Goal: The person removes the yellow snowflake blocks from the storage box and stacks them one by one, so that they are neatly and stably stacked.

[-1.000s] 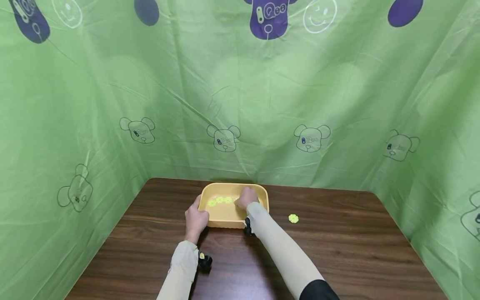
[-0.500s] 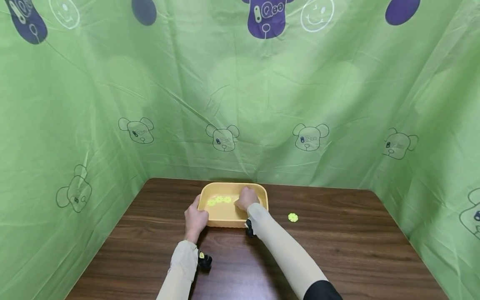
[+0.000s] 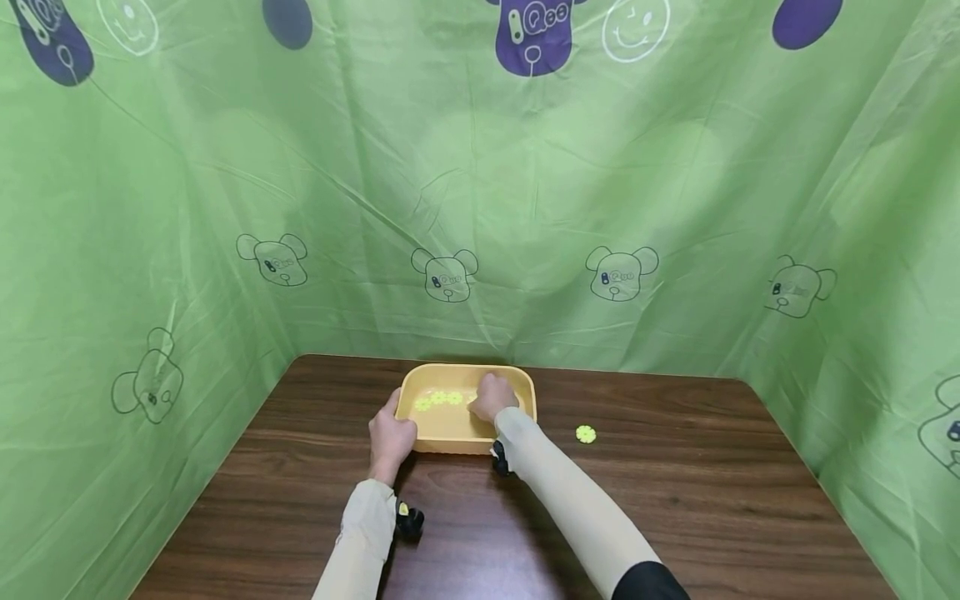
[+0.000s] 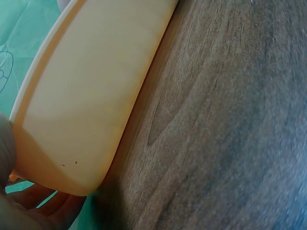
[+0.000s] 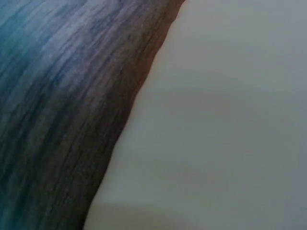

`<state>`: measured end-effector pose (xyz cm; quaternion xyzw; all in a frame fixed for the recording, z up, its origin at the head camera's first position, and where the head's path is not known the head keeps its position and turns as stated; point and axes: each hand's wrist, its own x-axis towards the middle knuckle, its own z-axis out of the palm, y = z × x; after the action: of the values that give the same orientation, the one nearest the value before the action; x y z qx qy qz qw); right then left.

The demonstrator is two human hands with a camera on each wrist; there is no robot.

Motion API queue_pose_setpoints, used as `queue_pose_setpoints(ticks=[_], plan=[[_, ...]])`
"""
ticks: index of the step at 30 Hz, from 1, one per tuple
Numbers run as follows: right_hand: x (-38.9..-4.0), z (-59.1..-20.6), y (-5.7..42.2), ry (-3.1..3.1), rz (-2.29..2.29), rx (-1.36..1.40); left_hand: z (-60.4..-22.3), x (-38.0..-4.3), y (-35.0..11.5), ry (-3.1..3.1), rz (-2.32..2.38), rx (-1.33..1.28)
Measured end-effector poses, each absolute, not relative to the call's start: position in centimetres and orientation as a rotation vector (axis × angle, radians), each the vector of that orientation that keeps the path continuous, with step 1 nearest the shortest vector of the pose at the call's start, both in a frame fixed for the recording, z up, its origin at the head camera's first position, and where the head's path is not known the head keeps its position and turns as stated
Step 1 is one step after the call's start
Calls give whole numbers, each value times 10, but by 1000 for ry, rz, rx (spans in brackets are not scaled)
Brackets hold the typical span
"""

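Note:
A shallow yellow plastic tub (image 3: 442,429) sits near the back edge of the table. My left hand (image 3: 392,433) grips its left end, thumb at the near rim. In the left wrist view, the fingers (image 4: 62,208) curl around the end of the tub (image 4: 91,91). Several yellow flower-shaped pieces (image 3: 439,398) lie in a row on the tub's floor. Just right of that row, my right hand (image 3: 495,397) reaches down inside, its fingertips hidden, and I cannot tell whether it holds a piece. The tub's pale outer wall (image 5: 216,120) fills much of the right wrist view.
Another yellow-green flower piece (image 3: 586,434) lies on the dark wooden table (image 3: 675,492), to the right of the tub. A green printed curtain (image 3: 540,183) surrounds the table at the back and both sides. Black wrist cameras (image 3: 409,522) sit below both hands.
The head view shifts very slightly. Both hands, the tub and the flower pieces stay in place.

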<state>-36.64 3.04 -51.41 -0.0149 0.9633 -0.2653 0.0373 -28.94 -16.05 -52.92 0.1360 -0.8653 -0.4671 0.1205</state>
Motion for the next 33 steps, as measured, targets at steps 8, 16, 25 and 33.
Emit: queue_pose_setpoints(ticks=[8,16,25,33], plan=[[-361,-509,34,2965,-843,-134,-529,-290,-161,-2537,-1361,394],[-355,-486,55,2926,-1068,-318,-530,-290,-162,-2548,-1356,392],[-344,-451,114,2938,-1310,-253,-533,-289,-163,-2545,-1371,403],[-347,-440,192,2905,-1409,-173,-528,-290,-162,-2556,-1372,386]])
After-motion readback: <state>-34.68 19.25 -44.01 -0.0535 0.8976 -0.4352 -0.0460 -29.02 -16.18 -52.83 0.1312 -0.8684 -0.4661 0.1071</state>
